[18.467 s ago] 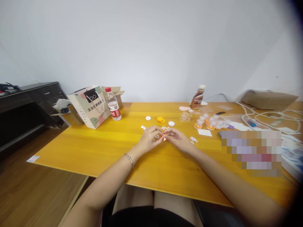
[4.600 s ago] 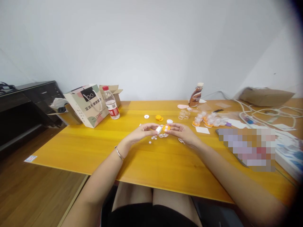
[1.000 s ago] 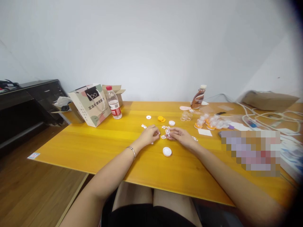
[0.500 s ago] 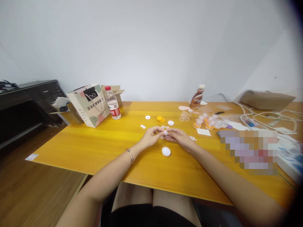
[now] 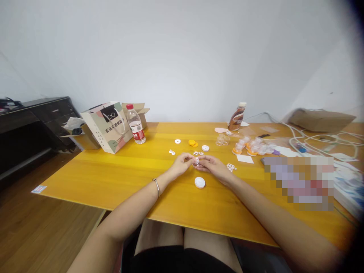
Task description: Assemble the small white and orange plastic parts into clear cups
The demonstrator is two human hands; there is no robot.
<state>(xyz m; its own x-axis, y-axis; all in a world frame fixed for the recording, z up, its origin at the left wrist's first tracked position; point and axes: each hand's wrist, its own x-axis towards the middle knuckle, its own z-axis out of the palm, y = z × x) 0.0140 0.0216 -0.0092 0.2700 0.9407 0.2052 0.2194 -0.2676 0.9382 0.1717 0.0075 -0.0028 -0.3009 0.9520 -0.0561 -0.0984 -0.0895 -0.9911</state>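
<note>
A small white plastic piece with holes (image 5: 196,162) is held up between my two hands. My left hand (image 5: 182,165) pinches it from the left, and the closed fingers of my right hand (image 5: 212,167) grip it from the right. Below them on the table lies a round white disc with an orange rim (image 5: 200,182). Just beyond my fingertips are small white cut-out pieces (image 5: 198,153). Another white piece with holes (image 5: 231,167) rests beside my right wrist. Farther back lie a white ring (image 5: 178,141), orange discs (image 5: 192,143), a white disc (image 5: 205,148) and small white knobs (image 5: 172,152).
On the left stand a paper bag (image 5: 109,129), a red-capped water bottle (image 5: 135,125) and a cardboard box (image 5: 140,112). A brown drink bottle (image 5: 236,117), orange-based clear plastic parts (image 5: 253,147), white cables (image 5: 295,136) and a brown paper bag (image 5: 321,120) occupy the right side.
The white piece has turned and shifted slightly left between my fingers. Both hands keep their hold, and the things on the table stay put.
</note>
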